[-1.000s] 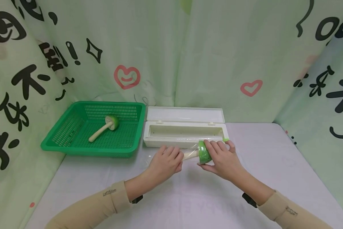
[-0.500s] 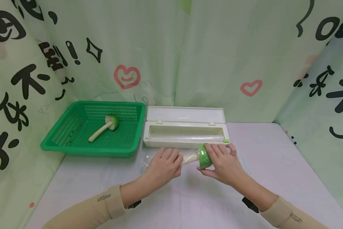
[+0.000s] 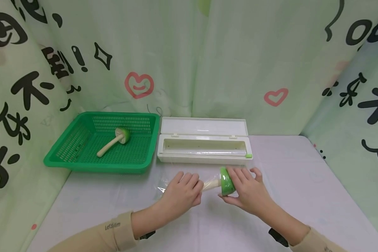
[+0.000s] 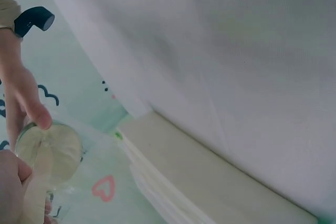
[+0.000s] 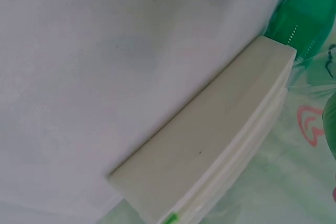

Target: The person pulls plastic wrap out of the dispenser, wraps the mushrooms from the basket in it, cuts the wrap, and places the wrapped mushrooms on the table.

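Observation:
My left hand (image 3: 181, 190) grips the pale stem of a mushroom-shaped item with a green cap (image 3: 227, 182). Around it lies clear plastic film (image 3: 162, 189), loose at the left of the left hand. The right hand (image 3: 250, 189) holds the cap from the right, thumb below and fingers on top. In the left wrist view the cap's pale underside (image 4: 65, 153) shows through the film. Behind the hands stands a white cling film dispenser (image 3: 204, 159), its lid up, with a green slide cutter (image 3: 248, 156) at the right end of its front edge.
A green plastic basket (image 3: 97, 168) stands at the left, beside the dispenser. Inside lies another item with a green cap and pale stem (image 3: 110, 145). A white cloth (image 3: 286, 164) covers the table, and a printed curtain (image 3: 226, 70) hangs behind it.
Both hands have drawn the wrapped mushroom-shaped item toward me, away from the dispenser. The green slide cutter, earlier partly behind the right hand, now shows fully.

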The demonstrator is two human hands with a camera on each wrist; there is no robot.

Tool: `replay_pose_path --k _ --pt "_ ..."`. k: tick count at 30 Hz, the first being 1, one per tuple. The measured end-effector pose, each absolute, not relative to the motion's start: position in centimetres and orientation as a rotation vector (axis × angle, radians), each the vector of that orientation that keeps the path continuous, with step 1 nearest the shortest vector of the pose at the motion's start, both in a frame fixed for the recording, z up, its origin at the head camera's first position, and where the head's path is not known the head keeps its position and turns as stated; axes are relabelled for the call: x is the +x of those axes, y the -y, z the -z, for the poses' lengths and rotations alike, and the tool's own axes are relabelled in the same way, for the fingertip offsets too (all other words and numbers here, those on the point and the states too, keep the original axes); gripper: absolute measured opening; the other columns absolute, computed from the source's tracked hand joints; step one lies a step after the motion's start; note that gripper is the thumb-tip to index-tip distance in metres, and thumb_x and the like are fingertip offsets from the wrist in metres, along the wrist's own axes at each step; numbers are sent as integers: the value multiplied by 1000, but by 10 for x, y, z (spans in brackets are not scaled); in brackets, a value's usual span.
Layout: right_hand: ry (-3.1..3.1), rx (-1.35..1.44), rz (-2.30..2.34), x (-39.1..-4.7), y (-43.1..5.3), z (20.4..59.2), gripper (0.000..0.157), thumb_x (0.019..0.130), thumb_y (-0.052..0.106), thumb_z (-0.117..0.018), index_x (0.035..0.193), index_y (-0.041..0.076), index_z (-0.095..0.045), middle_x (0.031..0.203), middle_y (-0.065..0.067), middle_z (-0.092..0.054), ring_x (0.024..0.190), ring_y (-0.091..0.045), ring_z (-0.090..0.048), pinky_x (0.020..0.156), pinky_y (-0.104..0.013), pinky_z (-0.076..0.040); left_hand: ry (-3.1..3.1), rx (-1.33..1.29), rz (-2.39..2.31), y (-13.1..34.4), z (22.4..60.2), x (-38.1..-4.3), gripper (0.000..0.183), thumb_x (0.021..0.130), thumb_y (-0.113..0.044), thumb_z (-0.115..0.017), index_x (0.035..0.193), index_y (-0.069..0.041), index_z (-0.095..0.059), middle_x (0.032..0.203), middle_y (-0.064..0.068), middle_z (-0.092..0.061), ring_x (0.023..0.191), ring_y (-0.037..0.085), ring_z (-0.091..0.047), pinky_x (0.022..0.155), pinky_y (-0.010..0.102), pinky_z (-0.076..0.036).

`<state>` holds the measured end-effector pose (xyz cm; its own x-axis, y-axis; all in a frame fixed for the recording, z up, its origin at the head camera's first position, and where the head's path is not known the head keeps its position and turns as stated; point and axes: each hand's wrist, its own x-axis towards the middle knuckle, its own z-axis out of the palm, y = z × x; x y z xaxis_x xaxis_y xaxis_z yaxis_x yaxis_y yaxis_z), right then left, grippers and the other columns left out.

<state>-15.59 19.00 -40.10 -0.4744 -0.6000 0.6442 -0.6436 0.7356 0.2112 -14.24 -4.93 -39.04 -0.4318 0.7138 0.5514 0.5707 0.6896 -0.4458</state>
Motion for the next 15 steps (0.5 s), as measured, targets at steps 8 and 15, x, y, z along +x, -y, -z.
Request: replay_pose_path --k 8,15 --pt "2222 928 -76 -148 -189 401 70 87 62 -30 110 -1 -51 86 -10 -57 78 -25 -48 79 -50 -22 2158 -978 -225 50 392 -136 22 77 -37 -54 80 -16 -49 76 -4 -44 65 12 -41 63 24 -34" --pt "2197 930 -100 -142 -188 401 69 88 61 -31 109 -1 -52 84 -9 -55 76 -25 -48 78 -49 -22 2176 -997 -188 51 391 -130 21 77 -35 -55 80 -15 -49 76 -4 -44 66 13 -41 64 24 -34"
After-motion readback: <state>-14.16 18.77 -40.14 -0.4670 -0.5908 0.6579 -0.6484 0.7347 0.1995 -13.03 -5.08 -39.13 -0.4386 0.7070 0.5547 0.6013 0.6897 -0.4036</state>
